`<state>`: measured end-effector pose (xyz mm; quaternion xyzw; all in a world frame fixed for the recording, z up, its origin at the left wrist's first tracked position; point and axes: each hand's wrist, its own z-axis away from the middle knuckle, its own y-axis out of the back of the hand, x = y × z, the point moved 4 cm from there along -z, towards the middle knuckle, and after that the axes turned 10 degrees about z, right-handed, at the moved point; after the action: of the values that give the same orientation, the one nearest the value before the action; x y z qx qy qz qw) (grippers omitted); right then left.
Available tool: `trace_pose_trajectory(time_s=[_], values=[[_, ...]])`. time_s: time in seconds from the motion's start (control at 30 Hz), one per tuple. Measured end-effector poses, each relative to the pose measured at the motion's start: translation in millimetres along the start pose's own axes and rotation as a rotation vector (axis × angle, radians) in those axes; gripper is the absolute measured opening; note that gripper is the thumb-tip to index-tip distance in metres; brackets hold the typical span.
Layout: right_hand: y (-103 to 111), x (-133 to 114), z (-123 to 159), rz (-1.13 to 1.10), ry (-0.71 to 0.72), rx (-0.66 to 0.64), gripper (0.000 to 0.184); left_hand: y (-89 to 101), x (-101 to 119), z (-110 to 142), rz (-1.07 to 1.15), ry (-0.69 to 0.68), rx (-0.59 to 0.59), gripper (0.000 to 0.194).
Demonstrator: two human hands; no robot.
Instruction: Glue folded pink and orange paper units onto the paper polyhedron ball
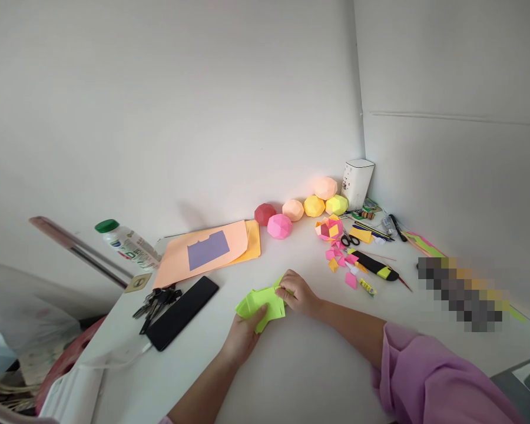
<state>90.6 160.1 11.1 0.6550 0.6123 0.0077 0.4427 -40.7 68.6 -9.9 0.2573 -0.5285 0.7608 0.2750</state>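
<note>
Lime-green paper (252,302) is held over the white table (318,371), directly between both hands, long axis slanting up rightward, lower edge gripped under the left hand's (242,337) thumb, upper right end pinched by the right hand (304,296).

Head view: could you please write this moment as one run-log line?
left grip: holding lime-green paper | right grip: on the paper's right side | nearby: keys, black-handled scissors

keys (157,302) beside black phone (183,313)
</note>
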Motion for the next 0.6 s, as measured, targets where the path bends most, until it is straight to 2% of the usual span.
trace_pose_trajectory(time_s=[0.2, 0.33, 0.47, 0.6], values=[[7.2, 5.8, -0.3, 0.089, -0.113, 0.103, 0.037, 3.1, 1.8, -0.8, 0.075, -0.018, 0.07, 0.057], [7.8, 20.9, 1.6, 0.169, -0.221, 0.167, 0.037, 5.4, 3.0, -2.3, 0.105, -0.003, 0.116, 0.048], [4.1, 33.2, 3.8, 0.224, -0.277, 0.172, 0.037, 6.4, 4.3, -3.5, 0.168, 0.006, 0.162, 0.039], [0.7, 38.5, 4.8, 0.24, -0.289, 0.154, 0.036, 8.0, 4.0, -3.9, 0.211, -0.002, 0.188, 0.039]])
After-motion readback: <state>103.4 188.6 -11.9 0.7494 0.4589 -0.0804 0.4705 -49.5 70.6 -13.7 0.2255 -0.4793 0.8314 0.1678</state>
